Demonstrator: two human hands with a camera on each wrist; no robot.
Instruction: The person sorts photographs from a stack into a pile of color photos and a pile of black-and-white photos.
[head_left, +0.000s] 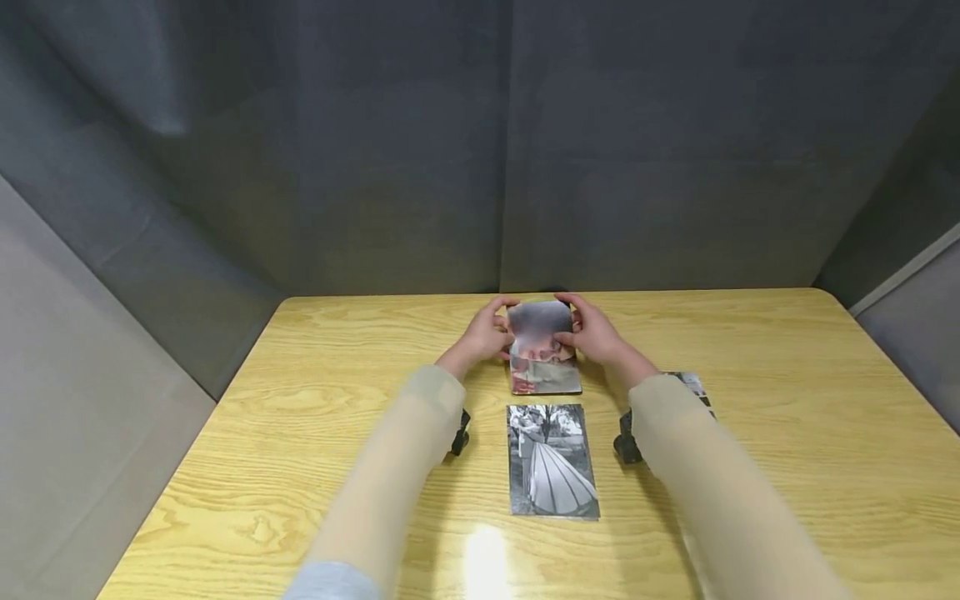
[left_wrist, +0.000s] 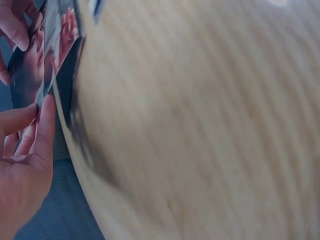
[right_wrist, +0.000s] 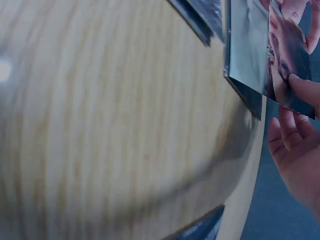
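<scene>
Head view shows both hands meeting near the table's (head_left: 787,400) far edge: left hand (head_left: 486,335) and right hand (head_left: 596,333) pinch the colour photo (head_left: 542,346), curling it upward. Only the wrist views catch thumbs pressing its face. A black-and-white photo (head_left: 552,460) lies nearer.

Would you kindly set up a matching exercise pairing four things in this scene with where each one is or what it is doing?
Things:
1. colour photo
2. black-and-white photo
3. left hand
4. right hand

Places or states:
A. lies flat on the table, nearest the person
B. pinches the right edge of the lifted print
C. far end bent up off the table between both hands
D. pinches the left edge of the lifted print

Pairs: 1-C, 2-A, 3-D, 4-B
</scene>
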